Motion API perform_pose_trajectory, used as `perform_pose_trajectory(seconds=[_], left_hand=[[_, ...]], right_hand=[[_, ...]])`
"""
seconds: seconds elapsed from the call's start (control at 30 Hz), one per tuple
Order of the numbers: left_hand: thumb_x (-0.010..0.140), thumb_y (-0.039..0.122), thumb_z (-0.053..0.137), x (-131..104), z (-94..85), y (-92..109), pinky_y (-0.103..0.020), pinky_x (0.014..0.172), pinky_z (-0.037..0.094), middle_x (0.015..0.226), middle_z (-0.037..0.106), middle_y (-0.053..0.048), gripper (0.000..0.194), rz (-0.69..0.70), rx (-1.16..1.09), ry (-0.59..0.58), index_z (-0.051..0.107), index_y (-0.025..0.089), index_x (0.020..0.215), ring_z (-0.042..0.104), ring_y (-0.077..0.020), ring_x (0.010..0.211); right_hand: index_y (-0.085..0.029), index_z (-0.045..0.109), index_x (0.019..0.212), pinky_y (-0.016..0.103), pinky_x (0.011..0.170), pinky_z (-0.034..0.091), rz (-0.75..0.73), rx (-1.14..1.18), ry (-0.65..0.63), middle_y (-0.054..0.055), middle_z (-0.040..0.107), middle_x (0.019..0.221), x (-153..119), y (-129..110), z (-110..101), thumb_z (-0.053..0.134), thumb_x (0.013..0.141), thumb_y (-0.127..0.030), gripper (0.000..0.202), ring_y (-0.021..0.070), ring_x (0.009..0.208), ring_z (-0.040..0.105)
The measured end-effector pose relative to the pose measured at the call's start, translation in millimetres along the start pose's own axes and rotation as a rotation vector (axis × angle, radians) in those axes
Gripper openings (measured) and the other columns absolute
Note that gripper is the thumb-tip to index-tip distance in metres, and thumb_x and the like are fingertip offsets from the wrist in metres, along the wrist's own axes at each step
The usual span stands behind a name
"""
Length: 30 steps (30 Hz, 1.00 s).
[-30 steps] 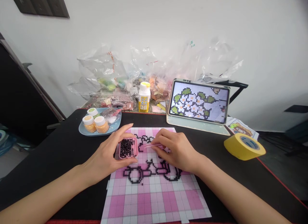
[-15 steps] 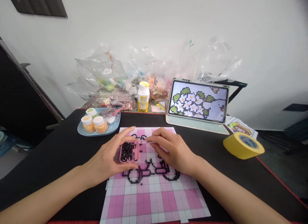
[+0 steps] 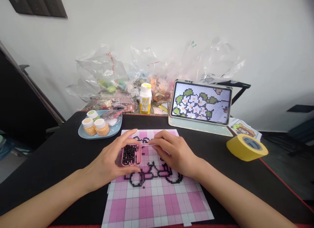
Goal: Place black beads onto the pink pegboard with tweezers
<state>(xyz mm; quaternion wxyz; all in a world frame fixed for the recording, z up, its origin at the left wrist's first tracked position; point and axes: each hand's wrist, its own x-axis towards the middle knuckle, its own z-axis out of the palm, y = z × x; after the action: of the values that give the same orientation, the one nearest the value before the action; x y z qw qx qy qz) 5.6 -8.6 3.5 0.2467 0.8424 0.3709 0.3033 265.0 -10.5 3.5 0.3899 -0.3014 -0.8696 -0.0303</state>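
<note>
My left hand (image 3: 108,157) grips a small pink tray (image 3: 140,157) between thumb and fingers, tilted over the board. Many black beads (image 3: 130,154) fill most of the tray. Pinched in the fingertips of my right hand (image 3: 171,149) is a slim, pale pair of tweezers (image 3: 145,144), largely covered by the fingers, its tip at the tray's upper right edge. Under both hands lies a pink and white checked pegboard (image 3: 147,206). Black beads on it form outlines, including a round shape (image 3: 136,179) below the tray. My hands hide part of the pattern.
Behind the board stand a tablet (image 3: 201,102) with a pixel flower pattern and a white and yellow bottle (image 3: 145,99). A blue plate (image 3: 84,132) with bead jars is at left, yellow tape (image 3: 241,148) at right. Plastic bags (image 3: 105,68) line the wall.
The whole view has shifted very slightly. Both hands keep nearly the same pose, with the tray and tweezers still held.
</note>
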Motion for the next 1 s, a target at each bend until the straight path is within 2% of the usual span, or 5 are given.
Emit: perform_pose_trajectory(seconds=[0.1, 0.2, 0.37, 0.67, 1.0], left_hand=[[0.083, 0.066, 0.072, 1, -0.5, 0, -0.051, 0.108, 0.048, 0.125, 0.071, -0.004, 0.086, -0.042, 0.012, 0.025, 0.029, 0.039, 0.153, 0.068, -0.0287, 0.115], [0.085, 0.061, 0.073, 2, -1.4, 0, -0.048, 0.106, 0.049, 0.126, 0.071, -0.002, 0.084, -0.071, 0.035, 0.059, 0.029, 0.041, 0.153, 0.069, -0.0282, 0.114], [0.087, 0.053, 0.074, 3, -2.2, 0, -0.046, 0.108, 0.048, 0.126, 0.071, -0.002, 0.081, -0.064, 0.084, 0.082, 0.029, 0.039, 0.153, 0.068, -0.0277, 0.116], [0.088, 0.049, 0.073, 2, -2.3, 2, -0.045, 0.108, 0.047, 0.125, 0.07, -0.001, 0.08, -0.057, 0.068, 0.078, 0.028, 0.039, 0.153, 0.068, -0.0263, 0.115], [0.088, 0.053, 0.073, 2, -2.1, 1, -0.048, 0.107, 0.047, 0.125, 0.07, -0.002, 0.08, -0.059, 0.047, 0.081, 0.028, 0.039, 0.153, 0.068, -0.0274, 0.114]], right_hand=[[-0.013, 0.067, 0.107, 0.024, 0.057, 0.05, 0.02, 0.01, 0.019, 0.008, 0.067, 0.093, 1, 0, -3, 0.048, 0.102, -0.017, 0.02, 0.0138, 0.075, 0.063], [-0.014, 0.068, 0.104, 0.025, 0.061, 0.052, 0.047, 0.004, 0.021, 0.008, 0.068, 0.092, 1, 1, -7, 0.051, 0.101, -0.018, 0.018, 0.0139, 0.075, 0.064], [-0.015, 0.069, 0.095, 0.023, 0.056, 0.047, 0.065, -0.023, -0.063, 0.005, 0.067, 0.086, 1, 2, -10, 0.053, 0.1, -0.023, 0.018, 0.012, 0.066, 0.061], [-0.016, 0.068, 0.087, 0.023, 0.055, 0.041, 0.077, -0.033, -0.159, 0.004, 0.067, 0.082, 0, 4, -10, 0.053, 0.1, -0.026, 0.022, 0.0125, 0.066, 0.061], [-0.016, 0.068, 0.085, 0.024, 0.052, 0.036, 0.076, -0.071, -0.155, 0.003, 0.066, 0.08, 0, 4, -11, 0.052, 0.101, -0.029, 0.026, 0.0114, 0.062, 0.058]])
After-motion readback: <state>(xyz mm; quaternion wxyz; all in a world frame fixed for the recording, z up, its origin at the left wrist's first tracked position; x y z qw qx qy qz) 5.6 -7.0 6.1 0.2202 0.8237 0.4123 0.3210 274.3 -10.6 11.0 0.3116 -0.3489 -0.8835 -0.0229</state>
